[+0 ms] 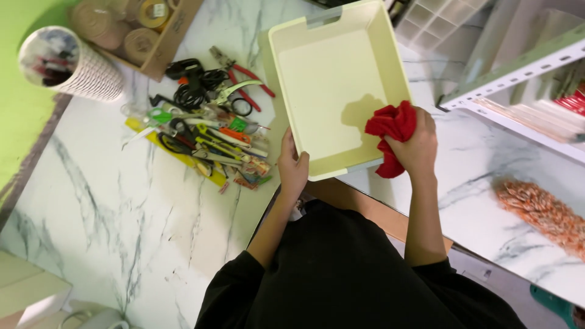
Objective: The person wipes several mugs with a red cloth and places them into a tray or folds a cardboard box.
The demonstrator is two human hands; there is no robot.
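A pale cream plastic bin [390, 55], open and with nothing inside, rests on the marble-patterned table [122, 207]. My left hand [293, 166] grips its near-left rim. My right hand [415, 145] is closed around a crumpled red cloth [390, 127], pressed against the bin's near-right inner wall and rim. A shadow of the cloth falls on the bin's floor.
Left of the bin lies a heap of hand tools [207, 128]: pliers, cutters, scissors, black cables. A cardboard box of tape rolls [137, 30] and a mesh cup [64, 64] stand at the far left. White shelving [518, 73] is at right, an orange pile [542, 210] below it.
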